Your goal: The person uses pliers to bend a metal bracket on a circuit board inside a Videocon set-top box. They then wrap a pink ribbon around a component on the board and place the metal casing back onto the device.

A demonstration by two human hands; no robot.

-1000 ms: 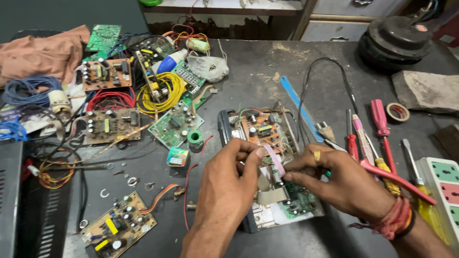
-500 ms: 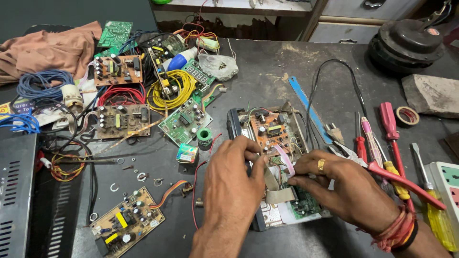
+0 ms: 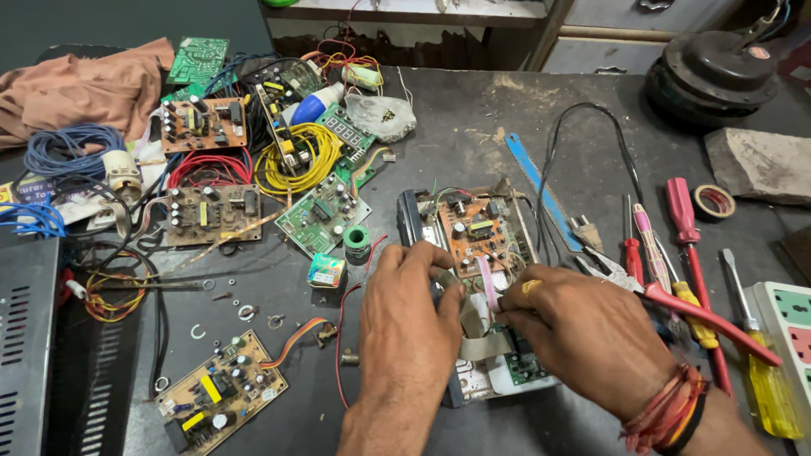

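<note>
An opened electronic unit [image 3: 473, 228] with an orange circuit board and a green board [image 3: 525, 365] lies on the dark workbench, in front of me. My left hand [image 3: 411, 317] rests on its left side, fingers pinching a grey flat ribbon cable [image 3: 475, 331]. My right hand [image 3: 587, 331], with a ring and red thread bracelets at the wrist, covers the unit's lower right part and holds the same cable near a pink ribbon [image 3: 487, 283]. The fingertips of both hands nearly meet over the board.
Screwdrivers [image 3: 686, 228] and red-handled pliers [image 3: 676, 300] lie to the right, a power strip [image 3: 786, 325] at the right edge. Loose circuit boards [image 3: 221, 390], wire coils [image 3: 300, 156], a solder spool [image 3: 356, 241] and small washers lie left. A black metal case [image 3: 34, 355] stands at far left.
Both hands have stayed on the unit, with the fingers shifting a little along the ribbon cable. The camera has tilted slightly, so the bench appears lower in view.
</note>
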